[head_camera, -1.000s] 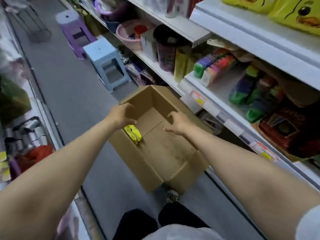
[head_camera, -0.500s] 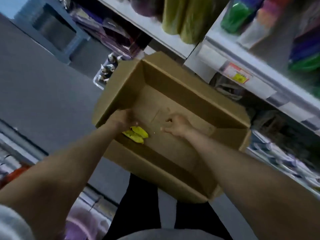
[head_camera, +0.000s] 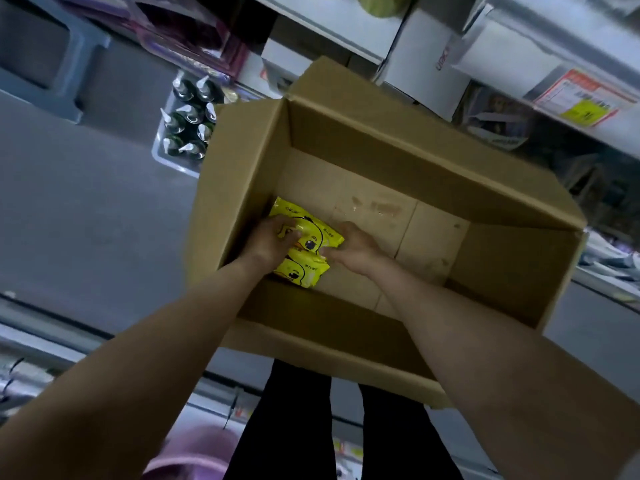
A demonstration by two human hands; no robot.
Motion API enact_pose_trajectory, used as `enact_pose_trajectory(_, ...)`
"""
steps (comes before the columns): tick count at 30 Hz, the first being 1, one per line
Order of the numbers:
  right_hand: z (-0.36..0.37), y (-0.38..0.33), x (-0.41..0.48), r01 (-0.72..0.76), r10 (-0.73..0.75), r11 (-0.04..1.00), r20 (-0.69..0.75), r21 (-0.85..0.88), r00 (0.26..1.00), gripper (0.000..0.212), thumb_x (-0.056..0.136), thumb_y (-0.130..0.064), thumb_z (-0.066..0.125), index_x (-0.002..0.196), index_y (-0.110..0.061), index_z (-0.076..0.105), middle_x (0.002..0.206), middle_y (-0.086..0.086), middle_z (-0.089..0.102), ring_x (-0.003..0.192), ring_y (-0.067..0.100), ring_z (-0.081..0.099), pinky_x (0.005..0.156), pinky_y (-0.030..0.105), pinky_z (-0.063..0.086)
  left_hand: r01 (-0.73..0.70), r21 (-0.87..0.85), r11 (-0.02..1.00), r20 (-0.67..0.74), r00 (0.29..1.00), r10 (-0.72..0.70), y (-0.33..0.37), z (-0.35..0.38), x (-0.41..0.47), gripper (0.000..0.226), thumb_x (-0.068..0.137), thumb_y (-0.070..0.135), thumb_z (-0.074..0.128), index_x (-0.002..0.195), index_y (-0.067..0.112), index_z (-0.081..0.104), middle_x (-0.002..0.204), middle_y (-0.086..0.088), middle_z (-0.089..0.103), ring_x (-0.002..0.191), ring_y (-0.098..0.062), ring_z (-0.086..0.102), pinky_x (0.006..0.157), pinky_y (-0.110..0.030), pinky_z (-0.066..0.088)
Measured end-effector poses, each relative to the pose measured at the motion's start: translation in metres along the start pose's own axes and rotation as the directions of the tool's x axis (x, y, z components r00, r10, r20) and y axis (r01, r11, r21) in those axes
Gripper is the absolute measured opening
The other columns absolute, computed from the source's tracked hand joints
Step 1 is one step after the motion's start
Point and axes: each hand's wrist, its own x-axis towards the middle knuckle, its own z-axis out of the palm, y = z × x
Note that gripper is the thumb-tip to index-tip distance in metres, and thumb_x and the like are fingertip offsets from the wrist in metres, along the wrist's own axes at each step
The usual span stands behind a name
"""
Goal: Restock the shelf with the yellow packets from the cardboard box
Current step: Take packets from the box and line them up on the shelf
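Note:
An open cardboard box (head_camera: 346, 133) stands on the floor in front of me, its bottom mostly bare. In its near left corner lie two yellow packets with a duck face, an upper packet (head_camera: 311, 233) and a lower packet (head_camera: 303, 271). My left hand (head_camera: 270, 240) lies on the upper packet with its fingers curled over the left end. My right hand (head_camera: 353, 247) grips the same packet at its right end. Both arms reach down into the box. The shelf (head_camera: 571, 39) runs along the top right.
White boxes (head_camera: 426, 67) and price labels (head_camera: 585, 98) sit on the shelf edge above the box. A tray of dark bottles with white caps (head_camera: 188, 123) stands on the grey floor left of the box. My dark-trousered legs (head_camera: 346, 427) stand just behind it.
My head has dropped closer over the box. Both hands have gone deeper in and closed on the upper yellow packet; earlier the right hand hovered open beside the packets.

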Motion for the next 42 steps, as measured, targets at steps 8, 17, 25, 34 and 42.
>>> enact_pose_trajectory(8,0.018,-0.011,0.038,-0.125,0.129,0.99,-0.073,0.064,0.989,0.08,0.07,-0.047,0.086,0.134,-0.014,0.053,0.134,0.009,0.06,0.116,0.03,0.061,0.095,0.036,0.052,0.024,0.221,0.975,0.108,0.993,-0.049,-0.025,0.016,0.004,0.044,0.078,0.024,0.081,0.121,0.022,0.068,0.137,-0.002,0.054,0.129,-0.022,0.048,0.102,-0.025,0.039)
enact_pose_trajectory(17,0.021,0.008,0.042,-0.174,0.187,0.954,-0.028,0.246,0.982,0.046,0.07,-0.038,0.089,0.105,-0.013,0.074,0.102,0.007,0.074,0.092,0.022,0.069,0.082,0.031,0.053,-0.062,0.548,0.834,0.105,0.994,0.005,-0.037,0.023,0.013,0.041,0.087,0.014,0.067,0.127,0.018,0.061,0.141,-0.009,0.046,0.133,-0.03,0.037,0.112,-0.034,0.026)
enact_pose_trajectory(25,-0.03,0.044,-0.008,-0.115,0.172,0.863,-0.073,0.492,0.982,0.02,0.081,-0.022,0.083,0.091,-0.015,0.067,0.102,0.011,0.073,0.088,0.024,0.07,0.072,0.035,0.063,0.004,0.602,0.799,0.116,0.989,-0.092,-0.001,0.013,0.001,0.024,0.088,0.021,0.068,0.11,0.015,0.072,0.119,-0.011,0.065,0.113,-0.028,0.06,0.09,-0.032,0.049)
enact_pose_trajectory(34,-0.079,0.096,-0.1,0.032,0.093,0.734,-0.147,0.678,0.985,0.021,0.086,-0.006,0.076,0.092,-0.011,0.056,0.097,0.008,0.064,0.085,0.025,0.066,0.054,0.028,0.061,-0.061,0.207,0.976,0.078,0.996,0.046,0.072,0.019,-0.07,0.007,0.093,0.021,0.062,0.091,0.02,0.056,0.086,-0.001,0.06,0.088,-0.021,0.056,0.069,-0.028,0.043)
enact_pose_trajectory(42,-0.134,0.211,-0.241,0.362,-0.054,0.592,-0.412,0.72,0.91,0.017,0.088,-0.009,0.075,0.092,-0.012,0.058,0.096,0.008,0.068,0.076,0.02,0.067,0.056,0.025,0.06,-0.207,-0.299,0.931,0.066,0.969,0.236,0.173,0.133,-0.208,0.016,0.1,0.024,0.054,0.107,0.011,0.06,0.093,-0.011,0.069,0.063,-0.013,0.07,0.052,-0.028,0.058)
